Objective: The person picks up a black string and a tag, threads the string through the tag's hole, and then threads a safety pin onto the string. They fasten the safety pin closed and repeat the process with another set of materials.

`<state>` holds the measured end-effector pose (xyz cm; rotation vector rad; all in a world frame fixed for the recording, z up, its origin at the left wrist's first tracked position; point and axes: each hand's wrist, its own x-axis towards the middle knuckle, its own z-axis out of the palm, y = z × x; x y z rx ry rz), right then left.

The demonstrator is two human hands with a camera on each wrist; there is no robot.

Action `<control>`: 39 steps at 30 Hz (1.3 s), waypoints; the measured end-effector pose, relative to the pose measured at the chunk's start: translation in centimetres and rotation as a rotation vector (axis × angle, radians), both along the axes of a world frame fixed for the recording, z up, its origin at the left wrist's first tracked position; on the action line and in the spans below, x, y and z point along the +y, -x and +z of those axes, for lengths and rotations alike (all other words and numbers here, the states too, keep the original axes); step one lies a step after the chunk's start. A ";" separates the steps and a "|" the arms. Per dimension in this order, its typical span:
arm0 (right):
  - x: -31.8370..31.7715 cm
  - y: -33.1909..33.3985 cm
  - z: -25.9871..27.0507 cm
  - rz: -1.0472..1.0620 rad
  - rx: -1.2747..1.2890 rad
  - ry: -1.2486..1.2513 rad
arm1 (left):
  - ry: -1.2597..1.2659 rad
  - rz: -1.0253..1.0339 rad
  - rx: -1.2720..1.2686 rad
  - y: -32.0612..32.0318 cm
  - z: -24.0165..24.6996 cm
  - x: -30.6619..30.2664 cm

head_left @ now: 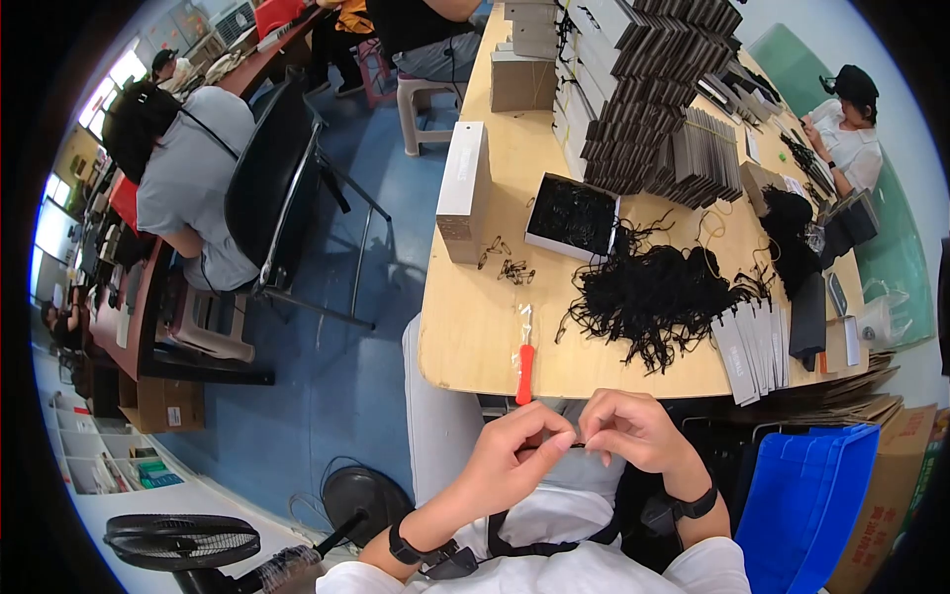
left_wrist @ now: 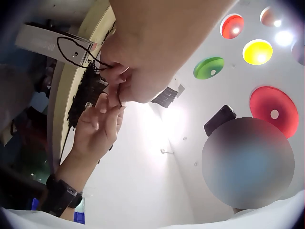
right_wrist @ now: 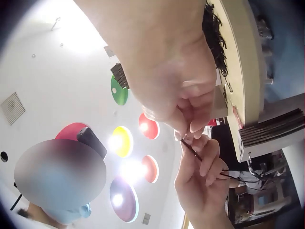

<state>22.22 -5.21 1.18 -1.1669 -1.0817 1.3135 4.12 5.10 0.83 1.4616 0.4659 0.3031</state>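
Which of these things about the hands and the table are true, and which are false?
1. The left hand and the right hand both pinch one thin black string. True.
2. The orange-handled tool is held in the right hand. False: it lies on the table, near the edge, and no hand touches it.
3. A pile of black strings lies on the table. True.
4. The bin beside the person is red. False: it is blue.
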 end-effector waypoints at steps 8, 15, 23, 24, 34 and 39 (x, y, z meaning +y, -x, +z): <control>-0.4 0.8 -0.4 -0.143 0.185 0.046 | 0.131 0.194 0.077 -0.3 0.6 0.0; -0.1 2.3 -0.6 -0.321 0.066 0.126 | 0.531 0.214 -0.092 0.0 0.3 -0.2; -0.3 2.6 -0.1 -0.293 0.051 0.099 | -0.198 0.380 -0.049 -0.1 -0.6 -1.5; -0.4 2.5 0.0 -0.278 0.042 0.105 | -0.191 0.325 -0.021 -0.1 -0.4 -1.2; -0.4 3.0 0.2 -0.172 0.205 0.008 | 0.700 -0.027 -0.132 0.4 -1.6 0.0; -0.4 3.5 0.5 -0.178 0.211 -0.016 | 0.904 -0.056 -0.246 0.1 -0.9 -0.3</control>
